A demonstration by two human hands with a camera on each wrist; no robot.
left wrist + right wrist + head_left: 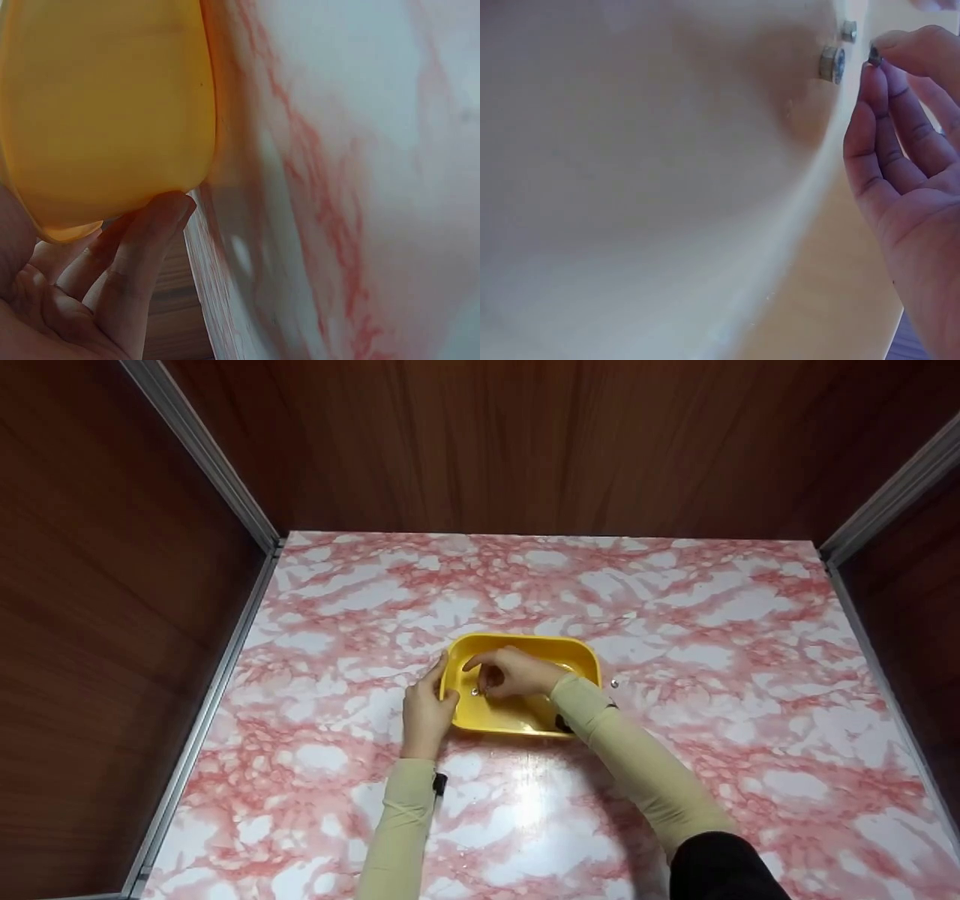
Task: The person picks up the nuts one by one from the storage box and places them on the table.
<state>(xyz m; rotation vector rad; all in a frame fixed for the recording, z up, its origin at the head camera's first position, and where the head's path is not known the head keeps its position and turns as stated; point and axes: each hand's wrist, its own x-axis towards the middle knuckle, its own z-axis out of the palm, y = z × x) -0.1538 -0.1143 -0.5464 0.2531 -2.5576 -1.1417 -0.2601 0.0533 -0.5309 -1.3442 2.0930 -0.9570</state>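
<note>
Left hand: at the left end of the tray (480,718), left hand (427,714) gripping its wall; thumb over the rim, fingers against the outside.
Right hand: reaching into the tray, right hand (517,671) pinching a small dark metal bit (874,55) between thumb and fingertips; the other fingers curl in below the pinch.
Tray: yellow, rounded corners, sits between the hands, spans from the left palm to past the right wrist. Right forearm crosses its near right corner.
Tray contents: a bigger nut (832,64) and a smaller nut (849,31), near each other, just beside the right fingertips. Both at the tray end nearest the left hand. Floor under the right hand is partly hidden, can't tell if more lie there.
Outside tray: one shiny piece (615,683) on the table, to the right of the right wrist, just off the tray's right end. Too small to name.
Arms: pale sleeves (405,817) on both, black clip (440,784) at the left wrist, black cloth (720,866) higher on the right arm.
Table: red-and-white marbled table (360,607) under everything.
Walls: brown panels (480,442) beyond the hands and to either side, grey metal rails (211,457) at the corners.
</note>
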